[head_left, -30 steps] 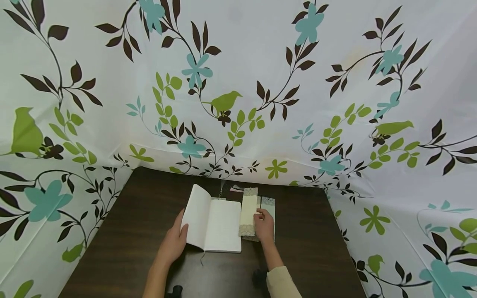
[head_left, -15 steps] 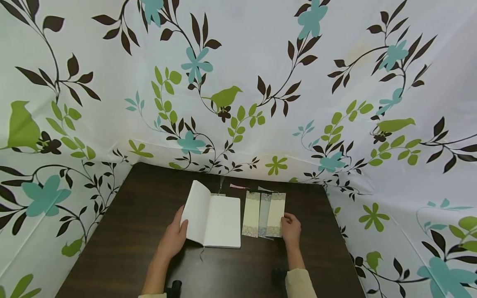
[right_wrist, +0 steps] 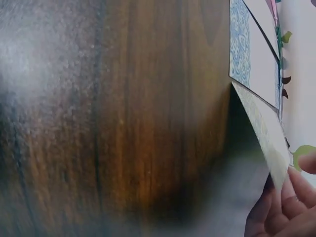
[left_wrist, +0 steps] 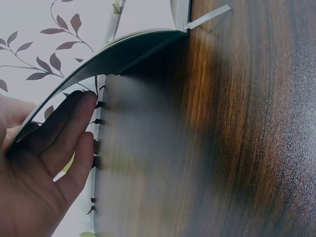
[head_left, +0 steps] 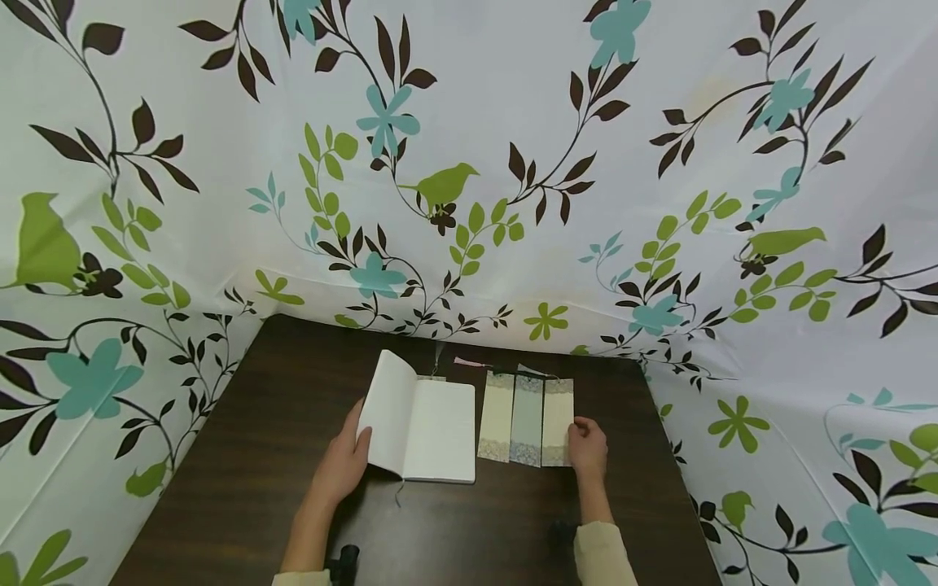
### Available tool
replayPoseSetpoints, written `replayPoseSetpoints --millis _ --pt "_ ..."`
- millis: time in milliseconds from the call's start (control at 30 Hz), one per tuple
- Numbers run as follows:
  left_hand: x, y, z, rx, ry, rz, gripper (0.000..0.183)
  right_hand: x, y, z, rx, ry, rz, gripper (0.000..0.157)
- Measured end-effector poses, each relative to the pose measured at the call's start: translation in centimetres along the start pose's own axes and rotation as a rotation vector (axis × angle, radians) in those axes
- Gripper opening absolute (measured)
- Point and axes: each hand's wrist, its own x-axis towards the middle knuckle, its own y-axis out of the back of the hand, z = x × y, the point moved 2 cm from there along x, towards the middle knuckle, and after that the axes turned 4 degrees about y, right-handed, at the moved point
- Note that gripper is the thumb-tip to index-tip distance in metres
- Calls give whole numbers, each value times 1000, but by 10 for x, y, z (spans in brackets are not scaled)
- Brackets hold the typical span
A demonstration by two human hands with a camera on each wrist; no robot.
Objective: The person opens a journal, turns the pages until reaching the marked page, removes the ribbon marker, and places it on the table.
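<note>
An open notebook with blank white pages lies on the dark table, its left cover raised. My left hand grips that cover's outer edge, thumb on the page side and fingers behind the dark cover. A thin ribbon hangs from the spine. To the notebook's right lie three bookmarks side by side: a cream one, a blue-grey one and another cream one. My right hand pinches the right edge of the rightmost cream bookmark, which is tilted up off the table.
A pink tassel and dark cords lie behind the bookmarks. Another tassel and a card edge show behind the notebook. A white cloth printed with leaves and birds hangs round the dark wooden table.
My right hand has moved right with a cream bookmark, and the stacked bookmarks now lie spread in a row. My left hand still holds the notebook cover.
</note>
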Motion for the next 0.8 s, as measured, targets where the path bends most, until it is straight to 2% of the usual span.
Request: replayPoseSetpoints --millis 300,467,600,800 --pt "3 1 1 3 10 2 63 2 -3 -9 24 -11 9 50" --pt "3 2 4 -2 14 -4 63 -3 -11 -21 13 -3 13 48" --pt "2 3 4 -3 21 -10 63 -11 -26 -29 -9 40 8 42" --pt "-2 1 2 -1 28 -14 63 -31 -58 -39 6 149 -54 36"
